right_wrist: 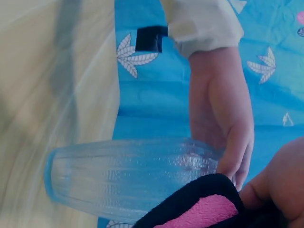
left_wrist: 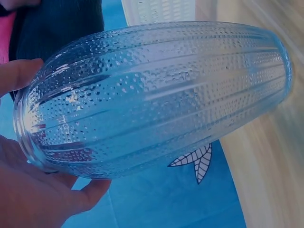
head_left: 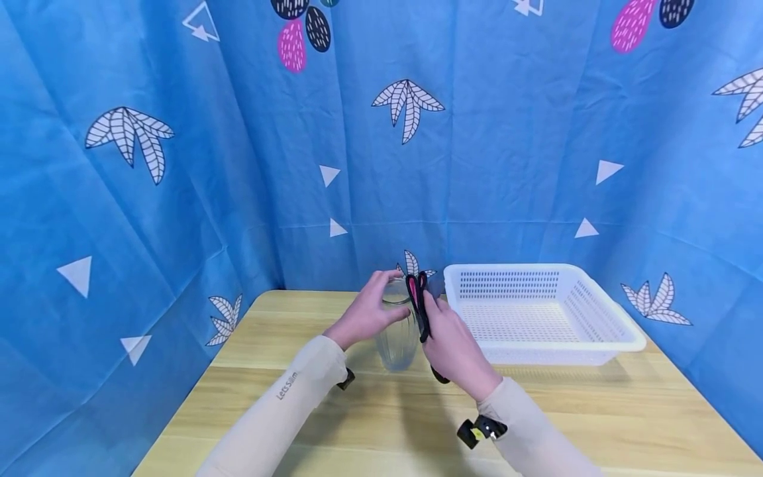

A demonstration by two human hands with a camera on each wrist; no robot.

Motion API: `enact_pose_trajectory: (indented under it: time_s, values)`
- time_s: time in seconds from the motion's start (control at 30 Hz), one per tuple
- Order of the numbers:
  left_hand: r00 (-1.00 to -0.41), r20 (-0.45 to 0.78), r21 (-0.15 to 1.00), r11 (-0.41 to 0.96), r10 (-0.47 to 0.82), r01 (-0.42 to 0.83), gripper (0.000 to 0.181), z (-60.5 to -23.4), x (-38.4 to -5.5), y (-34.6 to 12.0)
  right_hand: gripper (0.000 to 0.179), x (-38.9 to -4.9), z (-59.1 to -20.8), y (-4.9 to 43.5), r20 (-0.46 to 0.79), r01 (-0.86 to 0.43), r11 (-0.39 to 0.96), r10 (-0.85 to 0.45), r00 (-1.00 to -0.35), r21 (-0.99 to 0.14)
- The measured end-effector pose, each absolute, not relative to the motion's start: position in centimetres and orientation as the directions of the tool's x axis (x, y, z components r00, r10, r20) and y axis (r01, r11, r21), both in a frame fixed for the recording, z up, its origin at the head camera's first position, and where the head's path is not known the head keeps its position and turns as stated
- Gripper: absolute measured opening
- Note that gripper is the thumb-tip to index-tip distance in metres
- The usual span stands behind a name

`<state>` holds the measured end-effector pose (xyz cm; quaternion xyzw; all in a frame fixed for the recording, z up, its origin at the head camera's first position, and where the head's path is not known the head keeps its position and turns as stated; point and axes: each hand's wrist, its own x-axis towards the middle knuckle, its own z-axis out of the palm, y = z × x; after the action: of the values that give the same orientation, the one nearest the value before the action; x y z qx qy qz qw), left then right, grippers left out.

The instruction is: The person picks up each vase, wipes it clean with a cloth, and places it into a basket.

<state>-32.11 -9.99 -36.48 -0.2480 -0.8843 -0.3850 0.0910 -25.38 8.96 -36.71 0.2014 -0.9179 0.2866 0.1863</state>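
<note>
A tall clear glass vase (head_left: 396, 344) with ribbed, dimpled sides (left_wrist: 156, 95) stands upright over the table in the middle of the head view. My left hand (head_left: 371, 310) grips it near the rim, thumb on one side and fingers on the other. Close to the vase's right side, my right hand (head_left: 457, 348) holds a folded black cloth (head_left: 422, 318) with a fuzzy pink inner face. In the right wrist view the cloth (right_wrist: 199, 211) overlaps the upper part of the vase (right_wrist: 118, 175). Part of the cloth is hidden behind the right hand.
A white plastic basket (head_left: 572, 346) with perforated walls sits at the back right of the wooden table (head_left: 596, 411). Behind the table hangs a blue patterned curtain (head_left: 507, 165), which also runs along both sides.
</note>
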Motion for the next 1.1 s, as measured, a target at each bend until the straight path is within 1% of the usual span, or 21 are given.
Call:
enact_pose_trajectory:
  time_s: [0.03,0.13,0.33,0.43,0.53,0.6,0.67,0.8,0.9,1.1]
  values:
    - [-0.860,0.349,0.637,0.580,0.371,0.508,0.072,-36.5,-32.1,-10.0,0.076,-25.7,-36.7,8.9,0.462,-0.482,0.756,-0.268,-0.845,-0.443]
    - [-0.862,0.343,0.638,0.581,0.373,0.505,0.072,-36.5,-32.1,-9.8,0.076,-26.9,-36.9,8.9,0.429,-0.462,0.764,-0.268,-0.863,-0.451]
    - [-0.863,0.350,0.633,0.587,0.364,0.505,0.072,-36.7,-32.2,-9.5,0.067,-29.0,-38.5,8.9,0.301,-0.373,0.750,-0.240,-0.923,-0.546]
    - [-0.861,0.367,0.630,0.587,0.352,0.508,0.071,-36.8,-32.2,-9.6,0.064,-29.3,-39.5,8.8,0.256,-0.347,0.725,-0.239,-0.937,-0.594]
    - [-0.859,0.380,0.630,0.584,0.343,0.512,0.072,-37.0,-32.2,-9.6,0.054,-29.4,-40.6,8.7,0.198,-0.312,0.708,-0.242,-0.950,-0.633]
    - [-0.858,0.387,0.623,0.590,0.339,0.514,0.073,-37.2,-32.3,-9.5,0.044,-29.4,-41.4,8.8,0.150,-0.284,0.700,-0.248,-0.957,-0.655]
    - [-0.859,0.389,0.604,0.613,0.332,0.510,0.074,-37.3,-32.3,-9.5,0.038,-29.3,-42.1,8.9,0.101,-0.262,0.705,-0.262,-0.960,-0.659]
    - [-0.860,0.396,0.541,0.675,0.321,0.501,0.074,-37.2,-32.2,-9.4,0.040,-29.3,-43.3,9.0,0.014,-0.231,0.735,-0.289,-0.957,-0.637]
    - [-0.869,0.390,0.523,0.703,0.305,0.482,0.075,-37.3,-32.0,-9.4,0.040,-29.0,-43.8,9.1,0.005,-0.228,0.741,-0.290,-0.957,-0.632]
    - [-0.889,0.360,0.559,0.697,0.284,0.449,0.080,-37.4,-32.0,-9.7,0.038,-27.4,-42.4,9.5,0.055,-0.240,0.711,-0.274,-0.960,-0.661]
